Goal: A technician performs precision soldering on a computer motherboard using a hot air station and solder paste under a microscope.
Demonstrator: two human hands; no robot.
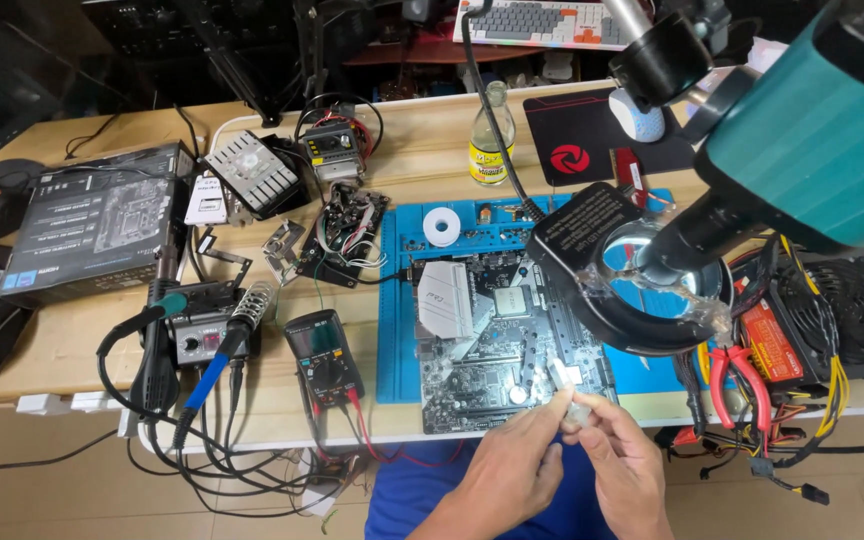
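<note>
Both hands meet at the table's near edge, over the lower right corner of a computer motherboard [487,345] lying on a blue work mat [397,330]. My left hand [505,468] and my right hand [620,460] pinch a small clear plastic piece [570,392] between their fingertips. The piece sticks up towards the board. I cannot tell exactly what the piece is.
A ring-lit magnifier lamp [642,285] hangs over the mat's right side. A multimeter [322,355], a soldering station [197,335] with iron, a dark box [92,220], a bottle [492,140], red pliers [737,375] and a power supply [837,320] surround the mat.
</note>
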